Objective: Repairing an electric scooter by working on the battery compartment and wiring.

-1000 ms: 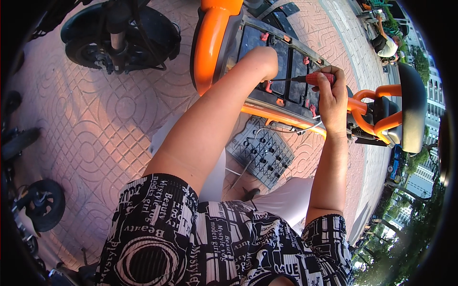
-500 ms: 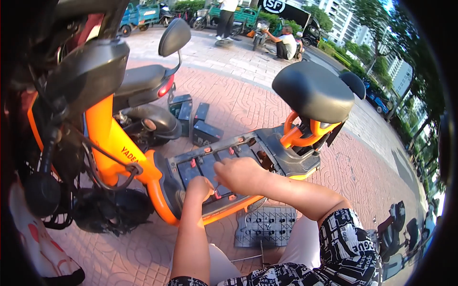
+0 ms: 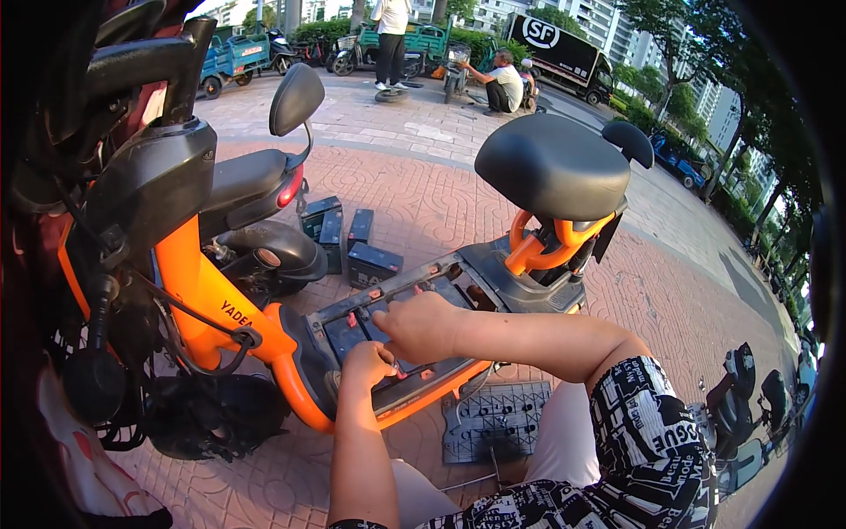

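Closer together in view than a second ago, the left hand [image 3: 368, 363] and right hand [image 3: 419, 326] are over the dark batteries [image 3: 346, 338].
These sit in the floor of an orange scooter [image 3: 187, 273]. Both hands are curled narrow, the left just beside a red connector [image 3: 402, 373]; what either grips cannot be told. Loose batteries [image 3: 374, 263] stand on pink paving [image 3: 432, 185] beyond the scooter; a grey ribbed panel [image 3: 471, 434] lies on the near side, beside the person's leg [image 3: 564, 436].
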`<action>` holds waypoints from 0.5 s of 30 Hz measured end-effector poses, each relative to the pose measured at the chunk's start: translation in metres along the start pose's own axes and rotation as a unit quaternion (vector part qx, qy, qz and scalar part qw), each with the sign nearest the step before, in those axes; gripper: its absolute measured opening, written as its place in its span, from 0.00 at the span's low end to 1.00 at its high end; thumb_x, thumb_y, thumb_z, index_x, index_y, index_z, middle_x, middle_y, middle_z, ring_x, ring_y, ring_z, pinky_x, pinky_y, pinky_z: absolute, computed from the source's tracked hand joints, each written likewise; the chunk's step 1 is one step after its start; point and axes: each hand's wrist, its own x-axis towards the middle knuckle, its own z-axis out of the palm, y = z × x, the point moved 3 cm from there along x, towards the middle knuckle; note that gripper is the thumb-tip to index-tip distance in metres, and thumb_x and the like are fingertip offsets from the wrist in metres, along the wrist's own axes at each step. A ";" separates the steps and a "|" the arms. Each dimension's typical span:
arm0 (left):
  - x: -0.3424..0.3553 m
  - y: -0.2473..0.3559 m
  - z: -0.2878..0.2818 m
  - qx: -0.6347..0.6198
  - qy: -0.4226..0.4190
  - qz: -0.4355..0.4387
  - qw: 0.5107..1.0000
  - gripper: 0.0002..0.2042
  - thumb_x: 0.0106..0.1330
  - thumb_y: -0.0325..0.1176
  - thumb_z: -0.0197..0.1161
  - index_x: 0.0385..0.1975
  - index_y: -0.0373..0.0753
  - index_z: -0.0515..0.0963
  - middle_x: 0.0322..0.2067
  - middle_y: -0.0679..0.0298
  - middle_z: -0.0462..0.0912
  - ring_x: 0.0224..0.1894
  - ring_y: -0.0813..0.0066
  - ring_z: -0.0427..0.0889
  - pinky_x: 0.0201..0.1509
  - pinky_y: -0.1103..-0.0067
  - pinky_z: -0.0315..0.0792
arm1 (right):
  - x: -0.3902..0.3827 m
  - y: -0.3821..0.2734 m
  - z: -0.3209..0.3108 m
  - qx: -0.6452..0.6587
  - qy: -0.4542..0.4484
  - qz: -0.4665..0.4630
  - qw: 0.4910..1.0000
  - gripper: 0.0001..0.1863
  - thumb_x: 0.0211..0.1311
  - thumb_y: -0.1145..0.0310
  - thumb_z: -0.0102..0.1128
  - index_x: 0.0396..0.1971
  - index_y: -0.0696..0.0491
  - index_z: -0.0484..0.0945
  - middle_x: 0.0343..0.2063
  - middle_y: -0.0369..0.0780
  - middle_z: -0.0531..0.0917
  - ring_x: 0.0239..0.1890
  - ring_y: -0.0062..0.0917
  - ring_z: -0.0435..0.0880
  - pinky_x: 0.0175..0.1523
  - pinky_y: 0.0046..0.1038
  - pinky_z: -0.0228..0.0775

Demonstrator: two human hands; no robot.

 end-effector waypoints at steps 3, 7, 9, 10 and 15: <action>0.001 -0.002 0.002 -0.065 -0.035 -0.026 0.997 0.10 0.47 0.26 0.74 0.30 0.35 0.85 0.31 0.56 0.87 0.36 0.62 0.86 0.44 0.74 0.76 | -0.001 0.007 0.011 0.035 0.163 -0.096 0.981 0.17 0.63 0.58 0.57 0.40 0.57 0.74 0.33 0.46 0.81 0.35 0.41 0.84 0.38 0.40 0.76; -0.003 0.007 0.000 -0.085 -0.054 -0.046 0.994 0.10 0.47 0.25 0.74 0.30 0.34 0.85 0.32 0.56 0.87 0.35 0.64 0.86 0.44 0.75 0.75 | 0.001 0.011 0.012 0.048 0.063 -0.019 0.997 0.19 0.61 0.56 0.59 0.40 0.57 0.74 0.33 0.46 0.81 0.36 0.41 0.84 0.38 0.39 0.76; -0.006 0.010 -0.003 -0.089 -0.041 -0.061 0.993 0.11 0.45 0.26 0.75 0.29 0.35 0.85 0.32 0.55 0.87 0.36 0.63 0.86 0.44 0.75 0.75 | 0.003 0.011 0.014 0.015 -0.002 0.017 1.000 0.18 0.60 0.59 0.60 0.41 0.58 0.73 0.34 0.47 0.81 0.37 0.41 0.84 0.39 0.39 0.76; -0.005 0.006 -0.001 -0.088 -0.042 -0.059 0.993 0.11 0.45 0.26 0.75 0.29 0.35 0.85 0.32 0.55 0.87 0.36 0.63 0.86 0.44 0.75 0.75 | 0.001 0.009 0.011 0.015 -0.002 0.019 1.000 0.18 0.60 0.59 0.60 0.41 0.58 0.73 0.34 0.47 0.81 0.37 0.41 0.84 0.39 0.39 0.76; 0.001 -0.003 0.002 -0.050 -0.048 -0.042 0.997 0.15 0.42 0.28 0.78 0.31 0.35 0.85 0.33 0.54 0.86 0.38 0.60 0.85 0.46 0.74 0.75 | -0.003 0.007 0.013 0.018 0.084 -0.056 0.995 0.21 0.59 0.58 0.60 0.44 0.60 0.76 0.35 0.48 0.85 0.40 0.40 0.85 0.42 0.37 0.77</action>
